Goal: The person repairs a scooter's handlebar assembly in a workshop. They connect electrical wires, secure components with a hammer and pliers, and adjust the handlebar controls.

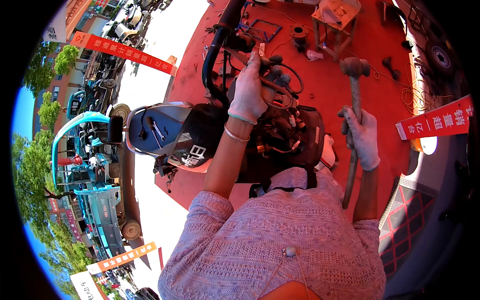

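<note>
My right hand, in a whitish work glove, is wrapped round the handle of a hammer that stands upright with its head toward the far side. My left hand, gloved too, is closed at the black steering tube of a partly stripped scooter. A thin pointed piece shows by its fingertips, but I cannot make out what it grips. Beside that hand, loose wires and cables lie exposed in the scooter's dark front body. The hammer is apart from the scooter.
Wrenches lie on a blue surface to the left. Across the red floor stand a wooden stool and a round metal part. A yellow cable is coiled at right. A turquoise three-wheeler is parked outside.
</note>
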The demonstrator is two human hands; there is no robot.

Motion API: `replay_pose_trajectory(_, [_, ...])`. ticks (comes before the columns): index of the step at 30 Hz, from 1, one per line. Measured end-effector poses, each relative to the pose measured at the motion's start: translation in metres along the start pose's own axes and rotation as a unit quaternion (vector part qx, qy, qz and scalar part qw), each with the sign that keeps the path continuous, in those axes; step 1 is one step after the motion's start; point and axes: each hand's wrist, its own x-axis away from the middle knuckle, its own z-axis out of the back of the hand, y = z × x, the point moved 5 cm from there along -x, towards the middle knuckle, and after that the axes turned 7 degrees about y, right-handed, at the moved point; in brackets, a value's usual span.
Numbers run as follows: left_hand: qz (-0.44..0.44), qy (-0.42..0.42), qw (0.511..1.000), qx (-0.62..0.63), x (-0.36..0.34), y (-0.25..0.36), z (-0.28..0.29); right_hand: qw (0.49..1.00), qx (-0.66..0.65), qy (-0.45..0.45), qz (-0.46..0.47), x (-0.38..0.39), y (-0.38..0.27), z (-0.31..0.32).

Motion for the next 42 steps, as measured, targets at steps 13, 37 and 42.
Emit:
replay_pose_trajectory(13, [-0.02,-0.013,0.999,0.031,0.002,0.004,0.004,0.998,-0.047,0.001,0.035,0.013,-0.001,-0.014])
replay_pose_trajectory(37, [-0.031,0.002,1.0,-0.001,0.003,0.006,-0.005,0.988,-0.144,-0.007,0.047,0.028,0.035,-0.051])
replay_pose_trajectory(42, [-0.071,-0.023,0.996,0.039,-0.004,0.006,-0.004,0.979,-0.176,-0.014,0.097,0.029,0.047,-0.077])
